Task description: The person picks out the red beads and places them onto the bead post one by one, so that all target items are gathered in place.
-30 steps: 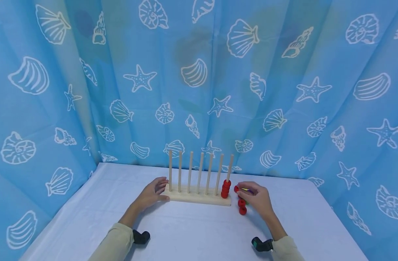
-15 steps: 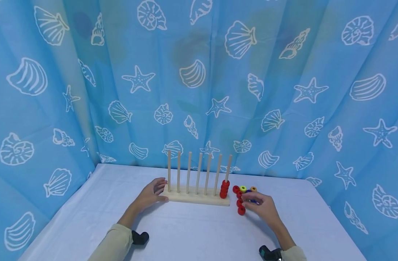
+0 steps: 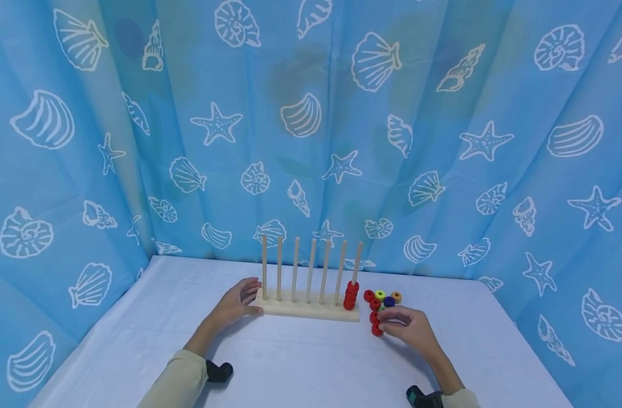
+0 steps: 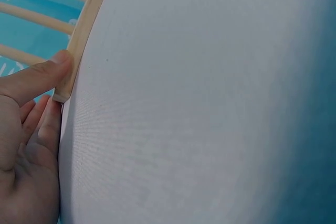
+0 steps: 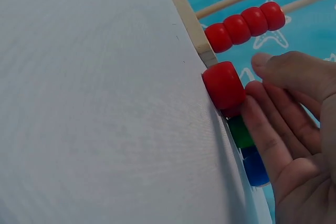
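A pale wooden bead rack (image 3: pixel 305 310) with several upright pegs stands on the table. Its rightmost peg carries a stack of several red beads (image 3: pixel 351 296). My left hand (image 3: pixel 233 305) holds the rack's left end, thumb on the front edge and fingers behind it in the left wrist view. Loose red beads lie in a row right of the rack. At the nearest red bead (image 5: pixel 224 84) are the fingers of my right hand (image 3: pixel 411 328), thumb spread apart from them with nothing between. Green and blue beads (image 5: pixel 255 167) show partly behind those fingers.
Beyond the right hand lie a yellow bead (image 3: pixel 380 295), a dark blue bead (image 3: pixel 389 301) and an orange bead (image 3: pixel 396 296). White cloth (image 3: pixel 290 362) covers the table. A blue shell-patterned curtain (image 3: pixel 311 170) hangs behind and along the sides.
My right hand has drawn back to the right and toward me, uncovering the coloured beads, and now sits by the nearer red beads. The left hand keeps its hold on the rack.
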{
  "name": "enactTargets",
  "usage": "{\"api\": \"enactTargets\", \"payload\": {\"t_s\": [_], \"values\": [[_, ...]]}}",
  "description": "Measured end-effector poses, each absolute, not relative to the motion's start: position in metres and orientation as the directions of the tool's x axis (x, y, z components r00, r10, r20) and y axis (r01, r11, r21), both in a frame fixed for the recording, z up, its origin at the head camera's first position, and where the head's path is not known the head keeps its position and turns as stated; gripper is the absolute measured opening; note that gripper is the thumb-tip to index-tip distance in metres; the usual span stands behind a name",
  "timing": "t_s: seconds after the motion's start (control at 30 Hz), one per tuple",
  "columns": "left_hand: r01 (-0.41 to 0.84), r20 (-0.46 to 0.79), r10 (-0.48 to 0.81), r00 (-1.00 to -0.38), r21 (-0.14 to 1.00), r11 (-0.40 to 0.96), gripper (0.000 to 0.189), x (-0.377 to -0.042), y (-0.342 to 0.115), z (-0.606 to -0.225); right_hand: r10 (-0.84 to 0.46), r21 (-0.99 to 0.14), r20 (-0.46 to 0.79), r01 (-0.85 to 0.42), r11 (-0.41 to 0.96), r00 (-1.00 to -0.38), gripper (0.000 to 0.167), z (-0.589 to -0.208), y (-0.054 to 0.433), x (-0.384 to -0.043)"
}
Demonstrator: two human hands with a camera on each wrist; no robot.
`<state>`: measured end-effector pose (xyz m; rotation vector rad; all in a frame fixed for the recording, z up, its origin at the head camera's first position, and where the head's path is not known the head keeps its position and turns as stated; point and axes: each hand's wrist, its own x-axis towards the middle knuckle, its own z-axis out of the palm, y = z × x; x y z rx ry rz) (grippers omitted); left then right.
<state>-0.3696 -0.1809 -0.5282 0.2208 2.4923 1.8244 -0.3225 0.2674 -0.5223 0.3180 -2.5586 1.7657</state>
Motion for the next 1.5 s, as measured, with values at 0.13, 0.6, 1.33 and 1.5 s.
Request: {"api": "enactTargets", "payload": {"t_s": [0.13, 0.6, 1.33, 1.5], "values": [[0.085, 0.044, 0.138, -0.989, 0.946, 0.312, 0.090, -0.369, -0.181, -0.528, -0.152, -0.924, 0.109, -0.156, 0.349, -0.982, 0.030, -0.525, 0.268, -0.322], [0.098, 0.057, 0.146, -0.988, 0.951, 0.295, 0.088, -0.370, -0.182, -0.530, -0.179, -0.896, 0.076, -0.146, 0.420, -0.981, 0.036, -0.531, 0.268, -0.318], [0.081, 0.039, 0.145, -0.989, 0.951, 0.297, 0.090, -0.371, -0.183, -0.531, -0.154, -0.816, 0.125, -0.190, 0.545, -0.980, 0.034, -0.537, 0.265, -0.321], [0.087, 0.046, 0.141, -0.989, 0.950, 0.299, 0.091, -0.372, -0.182, -0.531, -0.157, -0.832, 0.113, -0.180, 0.526, -0.981, 0.035, -0.538, 0.266, -0.321]]}}
